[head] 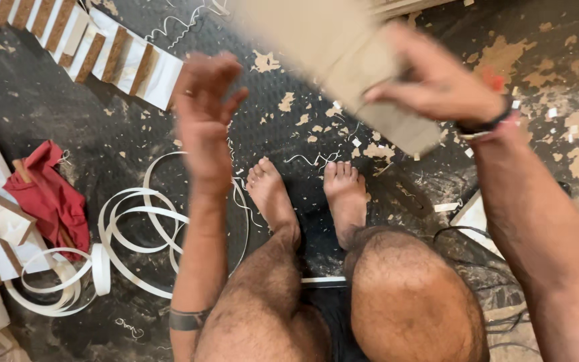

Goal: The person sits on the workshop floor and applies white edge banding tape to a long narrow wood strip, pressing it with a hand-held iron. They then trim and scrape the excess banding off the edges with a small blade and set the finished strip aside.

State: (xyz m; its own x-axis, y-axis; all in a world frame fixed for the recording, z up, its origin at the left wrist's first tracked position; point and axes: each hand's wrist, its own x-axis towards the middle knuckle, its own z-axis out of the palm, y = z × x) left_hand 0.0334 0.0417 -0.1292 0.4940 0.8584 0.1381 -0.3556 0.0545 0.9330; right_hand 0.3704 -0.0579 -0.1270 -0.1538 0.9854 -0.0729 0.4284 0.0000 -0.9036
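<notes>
1. The board [343, 60], a tan flat panel blurred by motion, is up in the air in front of the person, above the knees and well clear of the floor [68, 114].
2. The right hand [437, 84] pinches its lower right part, thumb on the near face and fingers curled over the edge; that grip near one end seems to carry the whole board, leaving the rest free to swing.
3. The left hand [202, 110] is raised just left of the board, palm toward it, fingers spread and slightly bent, touching nothing; it looks placed to catch or steady the free side.
4. Below, bare feet [306, 194] rest on the dark floor between the knees, so the person appears seated low with the work held over the lap.
5. White edge tape [129, 234] lies in loose coils left of the left forearm.
6. A red cloth [51, 198] lies further left, beside white-faced strips [102, 53] that are lined up along the upper left.
7. Tan chips and white shavings are scattered across the floor.
</notes>
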